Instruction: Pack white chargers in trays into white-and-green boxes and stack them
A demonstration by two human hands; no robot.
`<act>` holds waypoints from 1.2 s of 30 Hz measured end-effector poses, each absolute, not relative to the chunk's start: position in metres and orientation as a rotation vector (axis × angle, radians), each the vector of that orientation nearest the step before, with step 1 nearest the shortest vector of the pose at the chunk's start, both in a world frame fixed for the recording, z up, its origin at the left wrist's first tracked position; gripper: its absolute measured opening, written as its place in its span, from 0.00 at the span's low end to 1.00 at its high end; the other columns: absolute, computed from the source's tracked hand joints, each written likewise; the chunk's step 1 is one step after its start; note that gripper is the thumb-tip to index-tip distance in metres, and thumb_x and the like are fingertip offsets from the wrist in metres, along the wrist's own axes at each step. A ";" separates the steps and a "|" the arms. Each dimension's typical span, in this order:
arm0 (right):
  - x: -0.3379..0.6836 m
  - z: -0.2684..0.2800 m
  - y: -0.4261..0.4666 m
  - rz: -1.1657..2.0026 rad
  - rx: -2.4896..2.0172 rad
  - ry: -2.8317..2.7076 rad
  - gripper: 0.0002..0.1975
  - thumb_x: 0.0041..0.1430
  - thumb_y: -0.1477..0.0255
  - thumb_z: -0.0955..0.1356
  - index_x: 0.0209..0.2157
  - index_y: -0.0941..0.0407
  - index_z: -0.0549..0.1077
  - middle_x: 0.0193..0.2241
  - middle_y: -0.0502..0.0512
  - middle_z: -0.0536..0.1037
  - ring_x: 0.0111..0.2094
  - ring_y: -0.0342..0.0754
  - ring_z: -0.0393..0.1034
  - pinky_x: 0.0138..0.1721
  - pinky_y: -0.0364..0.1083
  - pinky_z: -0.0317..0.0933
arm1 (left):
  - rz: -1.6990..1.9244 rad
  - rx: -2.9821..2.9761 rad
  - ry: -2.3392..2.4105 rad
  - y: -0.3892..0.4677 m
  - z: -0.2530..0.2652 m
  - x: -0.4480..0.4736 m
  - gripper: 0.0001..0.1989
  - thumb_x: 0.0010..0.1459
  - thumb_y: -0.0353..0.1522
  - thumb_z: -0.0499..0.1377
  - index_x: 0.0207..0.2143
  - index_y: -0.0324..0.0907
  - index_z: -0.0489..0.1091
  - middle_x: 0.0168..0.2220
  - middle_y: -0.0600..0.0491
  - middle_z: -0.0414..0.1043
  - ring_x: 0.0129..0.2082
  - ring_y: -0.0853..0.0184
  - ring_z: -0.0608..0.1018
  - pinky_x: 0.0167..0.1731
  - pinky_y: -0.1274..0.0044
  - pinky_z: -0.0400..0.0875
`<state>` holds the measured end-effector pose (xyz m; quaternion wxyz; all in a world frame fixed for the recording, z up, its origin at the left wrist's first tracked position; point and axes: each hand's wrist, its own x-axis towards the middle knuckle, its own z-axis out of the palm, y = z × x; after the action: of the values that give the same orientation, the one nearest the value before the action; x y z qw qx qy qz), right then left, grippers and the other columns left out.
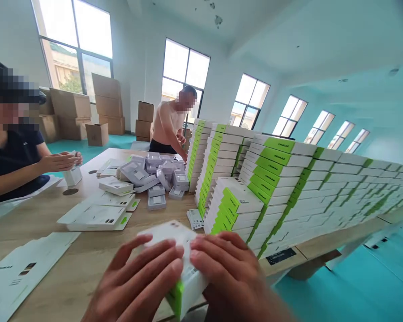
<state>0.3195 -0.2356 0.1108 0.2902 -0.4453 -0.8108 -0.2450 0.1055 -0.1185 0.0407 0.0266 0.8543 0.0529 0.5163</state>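
Between my two hands is a white box with a green end [177, 293], tilted above the table's near edge. My left hand [144, 277] curves over its left side, fingers bent on the top face. From the other side my right hand [230, 268] presses its fingers on the same box; the thumbs are hidden. Just beyond the box stands a short stack of white and green boxes [233, 203]. A small pile of printed cards [195, 219] lies left of that stack.
Tall rows of boxes [336, 188] run along the right. Clear plastic trays [154, 176] are heaped mid-table. Flat box blanks [30, 273] lie at left. A person [16, 156] at left handles a small box; another person [169, 123] stands behind. Cartons [107, 98] are by the windows.
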 end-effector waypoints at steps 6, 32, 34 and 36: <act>0.416 0.160 -0.239 -1.360 -1.478 -1.814 0.13 0.69 0.77 0.69 0.54 0.57 0.72 0.54 0.61 0.82 0.58 0.54 0.75 0.59 0.54 0.58 | 1.585 2.450 0.269 -0.100 0.098 0.181 0.24 0.68 0.30 0.60 0.64 0.49 0.61 0.65 0.45 0.66 0.64 0.57 0.70 0.61 0.64 0.69; 0.324 -0.135 -0.169 0.151 -1.369 -1.844 0.07 0.66 0.72 0.66 0.40 0.52 0.77 0.41 0.57 0.82 0.43 0.53 0.79 0.45 0.50 0.76 | 0.332 2.488 1.578 0.023 -0.047 0.046 0.18 0.68 0.40 0.56 0.57 0.45 0.69 0.65 0.40 0.65 0.68 0.42 0.60 0.61 0.43 0.60; 0.318 -0.117 -0.155 0.335 -1.483 -1.822 0.10 0.66 0.70 0.68 0.46 0.53 0.78 0.47 0.60 0.82 0.50 0.56 0.78 0.52 0.53 0.74 | 0.421 2.482 1.346 -0.008 -0.052 0.048 0.13 0.69 0.42 0.55 0.45 0.45 0.72 0.57 0.44 0.71 0.63 0.50 0.67 0.60 0.55 0.66; 0.305 -0.096 -0.138 0.529 -1.583 -1.813 0.22 0.65 0.65 0.69 0.58 0.57 0.73 0.56 0.65 0.78 0.59 0.61 0.72 0.60 0.60 0.68 | 0.549 2.397 1.158 -0.034 -0.056 0.050 0.13 0.68 0.43 0.57 0.34 0.45 0.68 0.49 0.47 0.72 0.55 0.53 0.72 0.55 0.62 0.71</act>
<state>0.3049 -0.1376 -0.0955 0.3323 -0.6060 -0.6939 0.2023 0.0497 -0.0343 -0.0563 0.2101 0.8622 0.4164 0.1974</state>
